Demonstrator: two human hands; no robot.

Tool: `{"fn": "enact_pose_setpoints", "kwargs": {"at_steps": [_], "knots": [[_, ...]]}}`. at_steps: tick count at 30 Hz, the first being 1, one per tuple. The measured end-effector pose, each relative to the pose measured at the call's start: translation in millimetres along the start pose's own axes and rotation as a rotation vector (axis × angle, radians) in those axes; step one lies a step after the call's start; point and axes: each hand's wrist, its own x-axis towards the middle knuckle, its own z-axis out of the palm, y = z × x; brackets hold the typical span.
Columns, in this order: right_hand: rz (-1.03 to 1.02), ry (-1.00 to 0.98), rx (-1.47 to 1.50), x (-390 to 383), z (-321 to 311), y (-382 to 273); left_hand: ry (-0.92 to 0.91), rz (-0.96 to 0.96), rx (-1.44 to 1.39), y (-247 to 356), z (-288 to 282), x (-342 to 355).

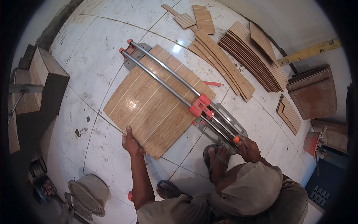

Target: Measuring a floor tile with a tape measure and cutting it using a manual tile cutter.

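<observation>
A wood-look ceramic tile (pixel 149 108) with pale stripes lies slantwise in a manual tile cutter (pixel 164 76), under its two steel rails. My left hand (pixel 131 142) grips the tile's near left edge, thumb on top and fingers hidden beneath. Toward the cutter's near right end, my right hand (pixel 249 149) is wrapped round the end of the handle, beside an orange tip. The red carriage (pixel 200 106) sits on the rails over the tile's right edge. A red strip-like piece (pixel 212 84) shows just past the tile's far right side.
Cut tile strips (pixel 223 61) and a stack of ribbed tiles (pixel 253 56) lie at the far right. A yellow spirit level (pixel 309 52) leans there. Tiled steps (pixel 41 78) rise at left. A cement-stained bucket (pixel 89 192) stands near left; a blue crate (pixel 324 186) sits near right.
</observation>
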Motion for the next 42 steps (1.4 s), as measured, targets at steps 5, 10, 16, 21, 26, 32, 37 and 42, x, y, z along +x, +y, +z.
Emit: {"fn": "enact_pose_setpoints", "kwargs": {"at_steps": [5,10,16,21,26,32,37,42], "knots": [[-0.037,-0.002,-0.056,0,2,7,-0.014,0.051,0.036,0,6,-5],[-0.022,-0.021,-0.073,-2,3,5,0.01,0.054,0.061,2,5,-7],[0.034,-0.02,-0.121,15,-3,-26,-0.006,0.05,0.053,0,2,-3],[-0.024,-0.076,-0.141,89,4,-77,0.022,0.051,0.045,1,5,-3],[-0.032,-0.036,-0.159,173,29,-140,0.051,0.023,0.054,2,2,-5],[-0.06,-0.02,-0.19,267,55,-200,0.017,0.05,0.039,2,4,-4],[-0.059,0.011,-0.159,282,75,-207,0.006,0.057,0.045,3,4,-3],[-0.084,-0.04,-0.121,289,48,-223,0.0,0.082,0.04,-1,2,0]]}}
